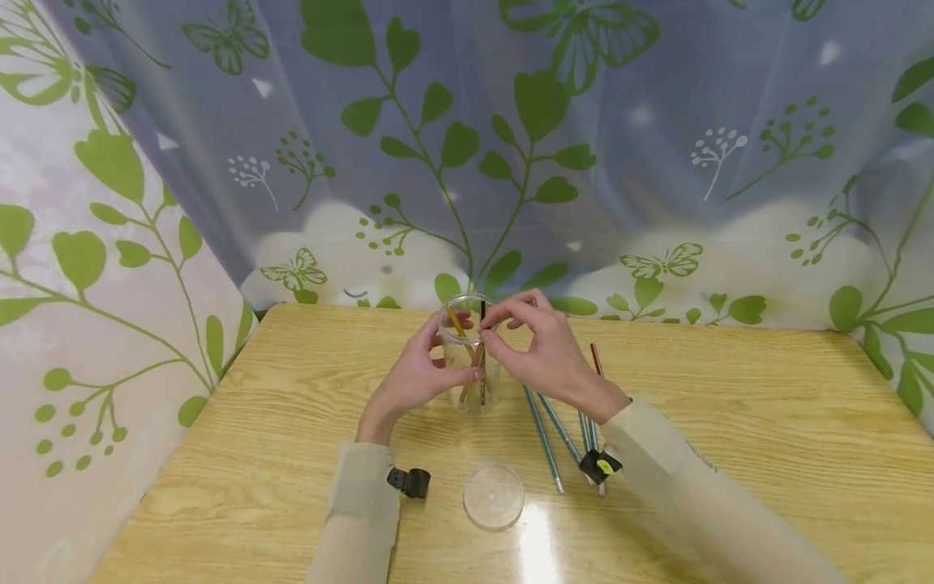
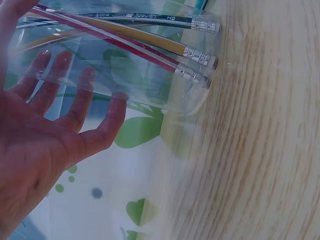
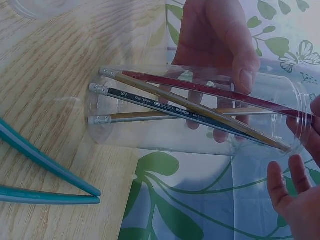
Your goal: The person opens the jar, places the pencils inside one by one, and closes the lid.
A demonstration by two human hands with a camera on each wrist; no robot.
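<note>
My left hand (image 1: 419, 365) holds a clear plastic jar (image 3: 165, 137), thumb on its near side and fingers behind it. Several pencils lean inside the jar, eraser ends down. A red pencil (image 3: 200, 89), yellow pencils (image 2: 150, 35) and a dark green pencil (image 3: 150, 103) show through the wall. Over the jar's open rim, my right hand (image 1: 543, 341) pinches the upper end of the red pencil between thumb and forefinger. Its other fingers stay outside the rim in the right wrist view.
A round clear lid (image 1: 493, 496) lies on the wooden table (image 1: 700, 405) in front of the jar. Several teal pencils (image 1: 543, 438) lie right of the jar, partly under my right forearm, with a red pencil tip (image 1: 596, 357) beyond. A patterned curtain (image 1: 642, 178) hangs behind.
</note>
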